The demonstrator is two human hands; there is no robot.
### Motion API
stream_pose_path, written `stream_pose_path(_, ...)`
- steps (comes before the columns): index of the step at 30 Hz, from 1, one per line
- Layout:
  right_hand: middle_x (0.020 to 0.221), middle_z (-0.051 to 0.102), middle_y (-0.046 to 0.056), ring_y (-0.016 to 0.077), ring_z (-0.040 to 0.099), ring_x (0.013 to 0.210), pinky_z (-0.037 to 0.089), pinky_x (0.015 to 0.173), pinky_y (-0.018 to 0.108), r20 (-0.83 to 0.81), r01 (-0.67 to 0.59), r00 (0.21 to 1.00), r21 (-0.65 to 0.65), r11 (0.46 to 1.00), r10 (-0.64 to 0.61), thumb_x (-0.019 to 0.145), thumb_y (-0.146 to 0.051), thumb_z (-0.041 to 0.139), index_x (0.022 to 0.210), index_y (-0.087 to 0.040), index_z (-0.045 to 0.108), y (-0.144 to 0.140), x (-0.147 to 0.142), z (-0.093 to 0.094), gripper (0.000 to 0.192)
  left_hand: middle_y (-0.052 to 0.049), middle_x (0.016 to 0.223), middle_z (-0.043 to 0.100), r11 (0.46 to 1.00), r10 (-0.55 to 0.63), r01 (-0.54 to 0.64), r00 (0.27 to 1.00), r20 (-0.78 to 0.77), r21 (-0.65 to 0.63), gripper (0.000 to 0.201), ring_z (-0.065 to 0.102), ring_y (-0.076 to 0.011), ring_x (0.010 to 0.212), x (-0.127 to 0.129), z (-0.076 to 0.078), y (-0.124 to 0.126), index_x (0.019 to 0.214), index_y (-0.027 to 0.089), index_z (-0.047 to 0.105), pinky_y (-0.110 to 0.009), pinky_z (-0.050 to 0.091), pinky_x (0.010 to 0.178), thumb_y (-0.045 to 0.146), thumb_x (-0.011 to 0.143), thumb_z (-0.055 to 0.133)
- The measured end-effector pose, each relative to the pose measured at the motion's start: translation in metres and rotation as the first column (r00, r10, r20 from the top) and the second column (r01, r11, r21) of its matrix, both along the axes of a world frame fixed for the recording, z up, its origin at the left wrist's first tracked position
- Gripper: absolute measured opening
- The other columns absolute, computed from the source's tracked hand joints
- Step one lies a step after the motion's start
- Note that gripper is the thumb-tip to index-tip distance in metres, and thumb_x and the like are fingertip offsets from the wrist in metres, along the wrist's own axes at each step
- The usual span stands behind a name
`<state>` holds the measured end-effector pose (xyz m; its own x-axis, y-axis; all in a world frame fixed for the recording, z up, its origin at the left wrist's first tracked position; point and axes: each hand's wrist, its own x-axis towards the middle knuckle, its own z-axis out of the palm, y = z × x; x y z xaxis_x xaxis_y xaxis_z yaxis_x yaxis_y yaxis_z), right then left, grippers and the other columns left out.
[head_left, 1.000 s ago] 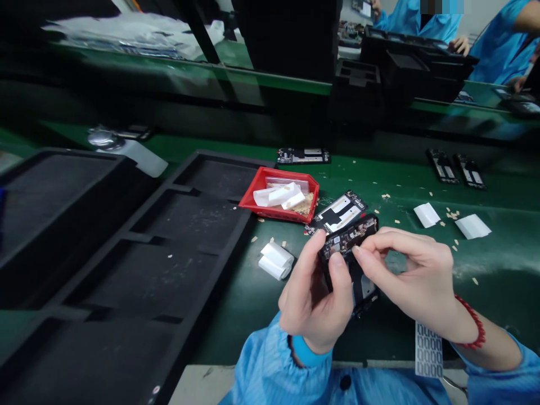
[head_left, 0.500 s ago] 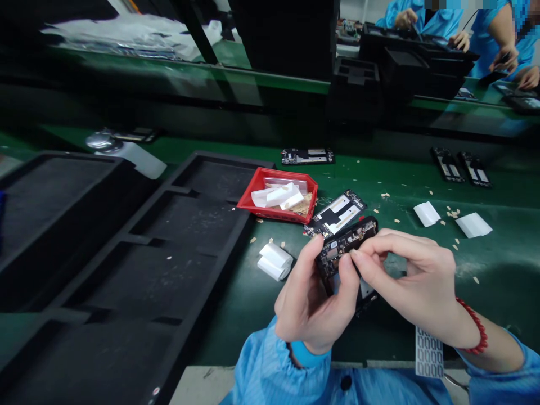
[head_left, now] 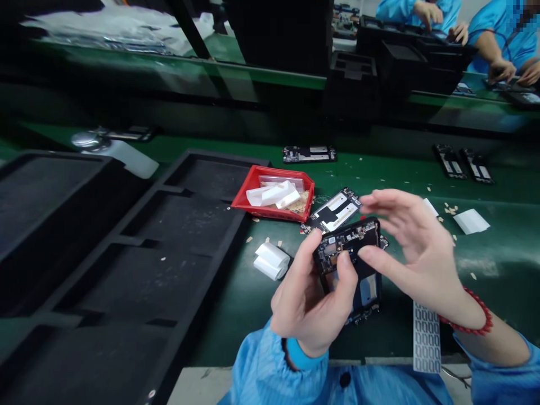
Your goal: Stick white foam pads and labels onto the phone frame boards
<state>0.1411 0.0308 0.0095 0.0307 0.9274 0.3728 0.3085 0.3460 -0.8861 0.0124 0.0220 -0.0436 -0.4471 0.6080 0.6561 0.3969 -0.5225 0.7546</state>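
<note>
My left hand (head_left: 314, 301) grips an opened phone chassis (head_left: 369, 256) by its left side, thumb pressed on the circuit board at its upper end. My right hand (head_left: 417, 253) is beside the chassis's right edge, thumb and fingers spread apart with nothing between them. Behind the held chassis lies another phone chassis (head_left: 335, 211) with white strips, flat on the green bench. A sheet of printed stickers (head_left: 427, 337) hangs at the bench's front edge below my right wrist.
A red bin (head_left: 270, 212) holds white paper and small tan pieces. Black compartment trays (head_left: 169, 270) fill the left. Folded white papers (head_left: 272, 261) and more phone chassis (head_left: 310, 153) lie about. Across a partition, co-workers' hands (head_left: 502, 70) handle devices.
My right hand has let go of the chassis and opened, moving up and away to the right. The chassis stays in my left hand, now showing more of its lower part.
</note>
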Motion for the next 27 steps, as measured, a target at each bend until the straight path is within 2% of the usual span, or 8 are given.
stream_pose_path(5,0.099,0.077,0.003,0.0157,0.077,0.087,0.064,0.076,0.025,-0.2,-0.153,0.972,-0.137,0.979,0.124,0.083,-0.018,0.075,0.111,-0.021,0.063,0.007,-0.006,-0.015,0.03,-0.003,0.09,0.082,0.983,-0.023,0.035,0.998,0.065,-0.18,0.035,0.078,-0.0166,0.068,0.001,0.005,0.002,0.113,0.015,0.074,-0.023,0.065,0.066,0.012,0.079,0.076)
stream_pose_path(8,0.104,0.076,0.003,0.0167,0.077,0.09,0.065,0.076,0.026,-0.237,-0.15,0.964,-0.114,0.982,0.12,0.081,-0.021,0.077,0.112,-0.021,0.064,0.013,-0.009,-0.017,0.034,-0.004,0.1,0.08,0.955,-0.14,0.177,0.976,0.165,-0.237,0.039,0.078,-0.0191,0.078,-0.002,0.002,0.009,0.123,0.018,0.07,-0.027,0.065,0.073,0.019,0.085,0.074)
stream_pose_path(11,0.101,0.076,0.001,0.0168,0.076,0.091,0.066,0.08,0.028,-0.261,-0.114,0.962,-0.103,0.988,0.084,0.08,-0.024,0.078,0.115,-0.021,0.063,0.021,0.001,-0.011,0.038,-0.007,0.14,0.065,0.747,-0.558,0.642,0.747,0.36,-0.174,0.057,0.065,-0.0273,0.126,-0.002,-0.007,0.017,0.147,0.03,0.049,-0.039,0.056,0.105,0.032,0.093,0.066)
stream_pose_path(13,0.095,0.076,0.0,0.0167,0.076,0.088,0.066,0.081,0.03,-0.228,-0.118,0.97,-0.146,0.982,0.083,0.084,-0.026,0.076,0.126,-0.022,0.059,0.022,0.021,-0.008,0.046,-0.004,0.155,0.05,0.613,-0.671,0.769,0.629,0.392,-0.184,0.075,0.054,-0.0265,0.138,0.001,-0.012,0.021,0.154,0.037,0.035,-0.038,0.049,0.112,0.028,0.089,0.072)
stream_pose_path(16,0.108,0.076,0.004,0.018,0.074,0.101,0.063,0.093,0.035,-0.023,-0.014,1.0,-0.147,0.989,0.01,0.091,-0.031,0.069,0.129,-0.022,0.061,0.006,0.068,-0.014,0.04,-0.003,0.158,0.046,0.595,-0.67,0.76,0.648,0.361,-0.261,0.077,0.058,-0.0246,0.133,0.003,-0.011,0.02,0.151,0.038,0.038,-0.037,0.049,0.112,0.021,0.085,0.074)
stream_pose_path(19,0.126,0.072,0.009,0.0237,0.068,0.119,0.055,0.107,0.044,0.308,0.099,0.951,-0.191,0.977,-0.036,0.089,-0.037,0.071,0.121,-0.021,0.068,-0.029,0.116,-0.04,0.036,-0.002,0.124,0.072,0.621,-0.609,0.648,0.753,0.25,-0.44,0.029,0.068,-0.0228,0.116,0.002,-0.006,0.017,0.116,0.026,0.071,-0.036,0.051,0.106,0.02,0.088,0.065)
stream_pose_path(22,0.115,0.077,0.012,0.0279,0.073,0.109,0.06,0.096,0.047,0.404,0.133,0.915,-0.27,0.954,-0.013,0.082,-0.034,0.077,0.113,-0.018,0.073,-0.061,0.142,-0.072,0.035,-0.001,0.093,0.078,0.593,-0.604,0.562,0.784,0.143,-0.576,0.018,0.072,-0.0228,0.098,0.006,-0.007,0.016,0.087,0.023,0.078,-0.037,0.053,0.096,0.022,0.086,0.06)
stream_pose_path(27,0.09,0.079,0.007,0.0199,0.076,0.082,0.062,0.076,0.032,0.377,0.144,0.925,-0.252,0.957,-0.04,0.091,-0.026,0.066,0.096,-0.017,0.074,-0.077,0.142,-0.089,0.013,-0.008,0.098,0.078,0.503,-0.696,0.571,0.712,0.087,-0.648,0.021,0.072,-0.0255,0.095,0.034,-0.015,0.013,0.086,0.021,0.081,-0.04,0.057,0.09,0.025,0.08,0.062)
